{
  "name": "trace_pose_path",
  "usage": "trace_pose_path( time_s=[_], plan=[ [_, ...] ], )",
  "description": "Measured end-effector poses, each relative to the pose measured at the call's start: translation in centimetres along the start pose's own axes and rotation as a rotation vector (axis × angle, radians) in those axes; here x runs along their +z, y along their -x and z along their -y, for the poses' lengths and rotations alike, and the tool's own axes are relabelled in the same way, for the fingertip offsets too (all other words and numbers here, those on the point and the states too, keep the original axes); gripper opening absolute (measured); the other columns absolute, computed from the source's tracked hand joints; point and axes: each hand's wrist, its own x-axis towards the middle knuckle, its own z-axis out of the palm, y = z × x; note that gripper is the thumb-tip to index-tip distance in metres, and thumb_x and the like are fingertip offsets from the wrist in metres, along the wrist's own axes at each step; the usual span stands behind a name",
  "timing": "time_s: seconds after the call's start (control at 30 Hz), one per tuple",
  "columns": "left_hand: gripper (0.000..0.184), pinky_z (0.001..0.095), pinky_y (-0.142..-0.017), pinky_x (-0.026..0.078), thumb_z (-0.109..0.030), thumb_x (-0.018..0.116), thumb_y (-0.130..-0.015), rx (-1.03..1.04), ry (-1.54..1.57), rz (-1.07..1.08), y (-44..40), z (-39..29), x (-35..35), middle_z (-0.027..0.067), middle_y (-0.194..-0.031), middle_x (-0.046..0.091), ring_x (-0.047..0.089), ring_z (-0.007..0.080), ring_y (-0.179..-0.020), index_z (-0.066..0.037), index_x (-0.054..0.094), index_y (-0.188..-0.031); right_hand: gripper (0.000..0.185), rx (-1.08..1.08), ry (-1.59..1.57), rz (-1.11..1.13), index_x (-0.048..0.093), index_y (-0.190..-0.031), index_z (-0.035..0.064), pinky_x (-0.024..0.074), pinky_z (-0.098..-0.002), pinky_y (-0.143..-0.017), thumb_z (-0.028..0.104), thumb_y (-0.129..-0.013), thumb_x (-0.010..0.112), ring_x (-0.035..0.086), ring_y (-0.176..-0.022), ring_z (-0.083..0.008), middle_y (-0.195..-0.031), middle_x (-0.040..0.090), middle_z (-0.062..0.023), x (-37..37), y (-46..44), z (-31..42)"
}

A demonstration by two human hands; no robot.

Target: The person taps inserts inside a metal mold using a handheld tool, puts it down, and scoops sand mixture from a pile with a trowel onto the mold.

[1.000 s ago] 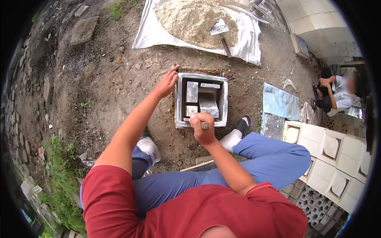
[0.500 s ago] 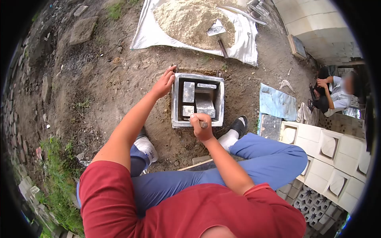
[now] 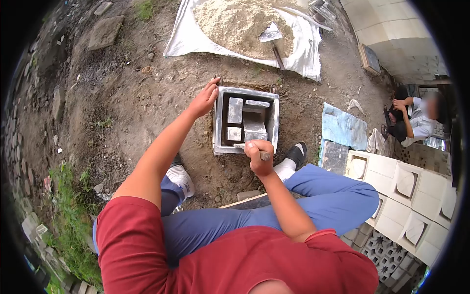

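Observation:
A square grey metal mould (image 3: pixel 276 117) sits on the dirt in front of me, with several rectangular metal blocks (image 3: pixel 235 110) inside it. My left hand (image 3: pixel 203 102) rests at its far left corner, fingers stretched out and touching the rim near a small metal loop (image 3: pixel 220 81). Over the near rim, my right hand (image 3: pixel 259 157) is closed round a tool with a round handle (image 3: pixel 265 156). A thin, light strip, perhaps its blade, shows left of the fingers along the rim; the rest is hidden by the hand.
Beyond the mould, a white sheet (image 3: pixel 183 41) bears a pale sand heap (image 3: pixel 230 24) and a trowel (image 3: pixel 271 35). Right are a blue sheet (image 3: pixel 344 126) and cream hollow blocks (image 3: pixel 383 169). Another person (image 3: pixel 418 117) sits at far right. My sandalled foot (image 3: pixel 295 156) is near the mould.
My right hand has moved a little to the right along the near rim with the tool. My left hand stays at the mould's corner. The whole view has shifted slightly.

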Motion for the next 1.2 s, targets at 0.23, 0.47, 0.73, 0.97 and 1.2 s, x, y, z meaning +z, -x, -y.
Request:
trace_pose_path(
  time_s=[0.23, 0.47, 0.73, 0.97, 1.2],
  plan=[
    [0.035, 0.0430, -0.120, 0.031, -0.030, 0.036, -0.111, -0.026, -0.015, 0.017, 0.0, 0.1, 0.1, 0.0163, -0.162, 0.037, 0.032, 0.0369, -0.151, 0.000, 0.054, -0.113, 0.035, 0.064, -0.063, -0.071, 0.042, -0.063, -0.0007, 0.0336, -0.0355, -0.053, 0.012, -0.093, 0.052, 0.042, -0.052, -0.0161, -0.056, 0.043, -0.0048, 0.0, -0.5, -1.0],
    [0.034, 0.0424, -0.120, 0.030, -0.030, 0.036, -0.111, -0.031, 0.030, 0.014, -0.2, 0.1, 0.1, 0.0163, -0.162, 0.037, 0.031, 0.0369, -0.152, -0.001, 0.053, -0.112, 0.026, -0.137, 0.114, 0.005, 0.051, -0.066, -0.0018, 0.0380, -0.0412, -0.052, 0.011, -0.089, 0.054, 0.050, -0.051, -0.0326, -0.059, 0.048, -0.0148, 0.8, -0.6, -3.4],
    [0.035, 0.0424, -0.120, 0.030, -0.032, 0.035, -0.111, -0.027, 0.016, 0.024, -0.2, 0.4, 0.1, 0.0147, -0.162, 0.037, 0.032, 0.0365, -0.152, -0.001, 0.052, -0.113, 0.029, -0.171, 0.091, 0.045, 0.056, -0.069, -0.0024, 0.0426, -0.0419, -0.056, 0.016, -0.090, 0.053, 0.055, -0.056, -0.0334, -0.061, 0.051, -0.0152, 2.6, -0.8, -3.2],
    [0.036, 0.0421, -0.120, 0.030, -0.033, 0.035, -0.112, 0.005, 0.007, 0.009, -0.1, 0.3, 0.0, 0.0147, -0.162, 0.036, 0.031, 0.0361, -0.152, -0.001, 0.052, -0.114, 0.031, -0.102, 0.070, -0.026, 0.045, -0.065, -0.0011, 0.0367, -0.0432, -0.053, 0.014, -0.090, 0.054, 0.049, -0.052, -0.0343, -0.058, 0.041, -0.0144, 3.4, -1.7, -0.4],
    [0.037, 0.0425, -0.121, 0.030, -0.033, 0.035, -0.112, -0.027, 0.004, 0.020, -0.2, 0.4, 0.1, 0.0146, -0.163, 0.036, 0.030, 0.0360, -0.153, -0.001, 0.053, -0.114, 0.032, -0.017, 0.104, 0.017, 0.044, -0.066, -0.0023, 0.0340, -0.0412, -0.052, 0.013, -0.092, 0.055, 0.044, -0.050, -0.0281, -0.058, 0.040, -0.0131, 3.6, -2.4, -0.9]
  ],
)
